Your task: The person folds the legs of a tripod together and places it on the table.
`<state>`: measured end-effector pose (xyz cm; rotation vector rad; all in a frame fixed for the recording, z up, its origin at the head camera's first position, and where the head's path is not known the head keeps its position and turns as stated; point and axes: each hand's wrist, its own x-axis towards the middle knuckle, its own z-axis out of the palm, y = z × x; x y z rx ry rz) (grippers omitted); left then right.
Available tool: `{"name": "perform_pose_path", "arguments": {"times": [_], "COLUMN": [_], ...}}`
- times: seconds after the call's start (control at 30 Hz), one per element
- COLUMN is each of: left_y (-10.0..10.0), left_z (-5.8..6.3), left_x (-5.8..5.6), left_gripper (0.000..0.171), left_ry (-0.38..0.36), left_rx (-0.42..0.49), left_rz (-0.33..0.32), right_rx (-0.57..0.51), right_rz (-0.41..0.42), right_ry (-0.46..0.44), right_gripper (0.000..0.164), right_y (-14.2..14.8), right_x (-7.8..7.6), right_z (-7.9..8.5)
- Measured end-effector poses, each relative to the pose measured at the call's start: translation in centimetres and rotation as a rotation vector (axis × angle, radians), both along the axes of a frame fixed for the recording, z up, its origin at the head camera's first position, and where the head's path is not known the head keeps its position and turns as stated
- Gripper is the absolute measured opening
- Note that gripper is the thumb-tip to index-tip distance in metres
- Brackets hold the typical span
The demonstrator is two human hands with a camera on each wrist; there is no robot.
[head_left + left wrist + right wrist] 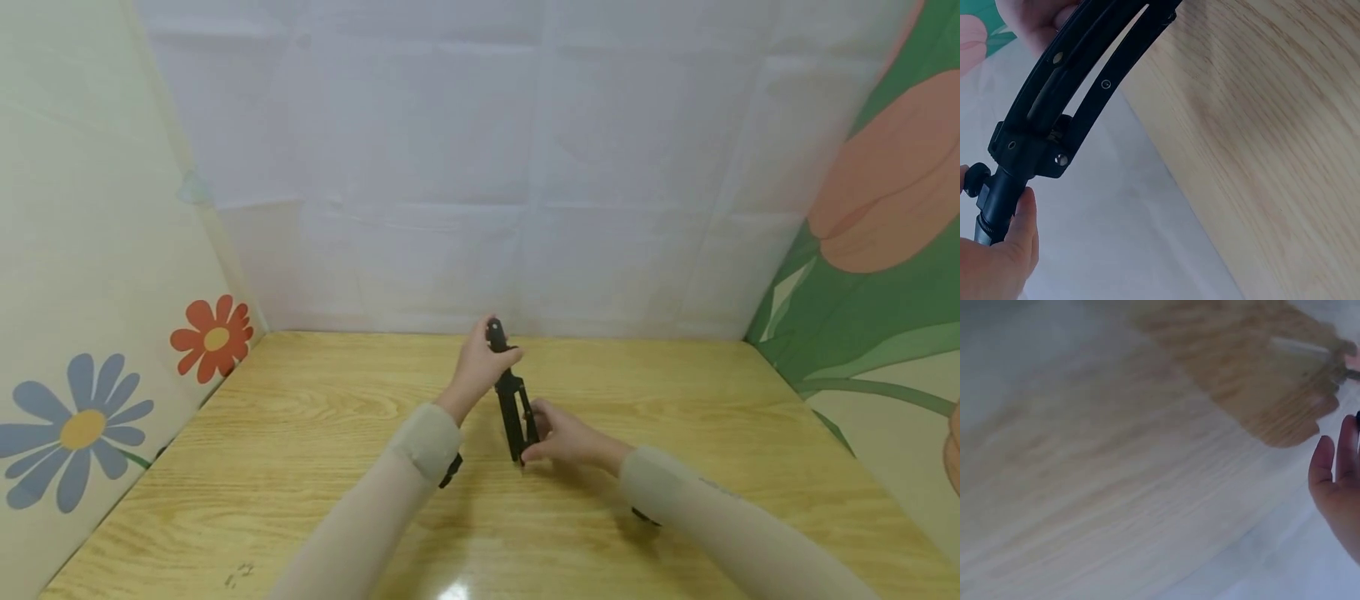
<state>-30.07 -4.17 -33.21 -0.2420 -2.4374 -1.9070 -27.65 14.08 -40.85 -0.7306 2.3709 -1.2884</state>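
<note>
A black folded tripod (509,410) stands at a slant over the middle of the table, one leg spread slightly from the rest. My left hand (478,364) grips its upper shaft near the top. Lower down, the fingers and thumb of my right hand (567,438) pinch the right-hand leg near its foot. Up close in the left wrist view, the tripod (1088,69) shows its hinged legs and a small round knob (977,179) beside the thumb. The right wrist view is blurred; my right hand (1344,487) appears at its edge, the tripod mostly out of frame.
The wood-grain table (315,467) reaches back to a white cloth backdrop (450,167). A flower-printed panel (82,250) borders the left, and another printed panel (885,333) the right. Black straps show under both wrists.
</note>
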Motion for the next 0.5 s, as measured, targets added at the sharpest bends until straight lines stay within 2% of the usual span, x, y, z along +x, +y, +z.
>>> {"name": "perform_pose_path", "arguments": {"times": [0.1,0.2,0.37,0.5], "left_y": [-0.3,-0.7,-1.2,-1.7], "left_z": [0.1,0.2,0.2,0.1], "left_x": [0.0,0.0,-0.2,-0.4], "left_gripper": [0.079,0.08,0.079,0.076], "left_ry": [-0.002,-0.004,-0.002,-0.014], "left_rx": [0.015,0.023,0.05,0.095], "left_rz": [-0.017,-0.038,-0.091,-0.127], "right_rx": [-0.007,-0.039,-0.096,-0.116], "right_rz": [-0.006,0.004,0.03,0.05], "right_ry": [-0.038,-0.054,-0.024,-0.007], "right_gripper": [0.063,0.055,0.042,0.042], "right_y": [0.5,0.9,1.5,1.6], "right_x": [-0.2,-0.5,-0.7,-0.7], "right_z": [0.2,0.1,0.1,0.0]}}
